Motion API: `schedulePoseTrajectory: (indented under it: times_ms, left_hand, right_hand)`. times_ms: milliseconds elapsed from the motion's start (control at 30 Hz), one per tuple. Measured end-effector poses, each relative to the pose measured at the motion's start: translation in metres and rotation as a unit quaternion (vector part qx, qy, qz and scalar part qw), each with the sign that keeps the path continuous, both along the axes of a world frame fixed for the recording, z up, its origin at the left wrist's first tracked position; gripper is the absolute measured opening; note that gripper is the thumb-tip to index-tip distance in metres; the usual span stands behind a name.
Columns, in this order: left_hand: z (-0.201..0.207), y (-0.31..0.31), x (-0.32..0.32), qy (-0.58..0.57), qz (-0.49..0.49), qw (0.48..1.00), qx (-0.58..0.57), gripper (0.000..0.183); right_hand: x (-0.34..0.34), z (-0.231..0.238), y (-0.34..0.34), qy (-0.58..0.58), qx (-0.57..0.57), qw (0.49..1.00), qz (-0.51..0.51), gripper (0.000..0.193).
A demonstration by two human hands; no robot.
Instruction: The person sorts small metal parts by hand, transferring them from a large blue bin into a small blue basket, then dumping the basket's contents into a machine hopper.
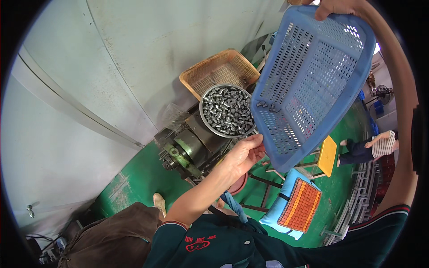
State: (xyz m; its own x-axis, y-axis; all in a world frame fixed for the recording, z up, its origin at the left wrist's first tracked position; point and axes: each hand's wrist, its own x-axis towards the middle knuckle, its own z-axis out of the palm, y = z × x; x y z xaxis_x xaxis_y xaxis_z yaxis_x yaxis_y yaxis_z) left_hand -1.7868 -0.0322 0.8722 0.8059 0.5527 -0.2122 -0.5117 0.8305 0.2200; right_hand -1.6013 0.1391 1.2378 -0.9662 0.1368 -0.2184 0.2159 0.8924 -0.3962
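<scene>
Two hands, set apart: the right hand [336,8] clamps a blue basket [322,85] by its upper rim; the left hand [245,154] curls at its lower corner, whether gripping I cannot tell. That tilt probably gathers the few metal pieces [263,105] low. Slotted and shallow, the basket hangs beside a metal bowl [203,117] heaped with shiny parts [227,109].

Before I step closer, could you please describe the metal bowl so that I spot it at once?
Find the pale wall, then the dark machine before it. There, the bowl sits in front of the tan basket, left of the blue basket in the right hand. Unlike both baskets, it is round and full of shiny metal pieces.
</scene>
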Motion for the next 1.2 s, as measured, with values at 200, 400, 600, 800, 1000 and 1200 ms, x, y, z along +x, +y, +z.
schedulePoseTrajectory:
  times_ms: [200, 400, 600, 800, 1000, 1200]
  left_hand:
    - [0.011, 0.000, -0.007, -0.026, 0.025, 0.999, -0.007, 0.012]
    - [0.020, -0.001, -0.011, -0.024, 0.036, 0.999, -0.020, 0.010]
    - [0.004, 0.000, -0.002, -0.037, 0.023, 0.999, 0.015, 0.015]
    - [-0.002, -0.006, 0.002, -0.007, 0.012, 1.000, 0.020, 0.023]
    - [0.002, -0.007, 0.000, 0.003, 0.012, 1.000, 0.024, 0.020]
    - [0.003, -0.013, 0.006, 0.021, -0.002, 0.999, 0.025, 0.016]
  right_hand:
    - [-0.110, 0.014, -0.072, -0.300, 0.284, 0.686, -0.600, 0.064]
    - [-0.097, 0.017, -0.061, -0.279, 0.254, 0.711, -0.594, 0.067]
    - [-0.095, 0.018, -0.051, -0.372, 0.155, 0.702, -0.587, 0.061]
    - [-0.041, 0.005, -0.041, -0.147, 0.174, 0.904, -0.362, 0.056]
    - [-0.083, 0.012, -0.083, -0.262, 0.210, 0.708, -0.621, 0.055]
    - [-0.020, -0.011, -0.097, -0.044, 0.268, 0.744, -0.611, 0.062]
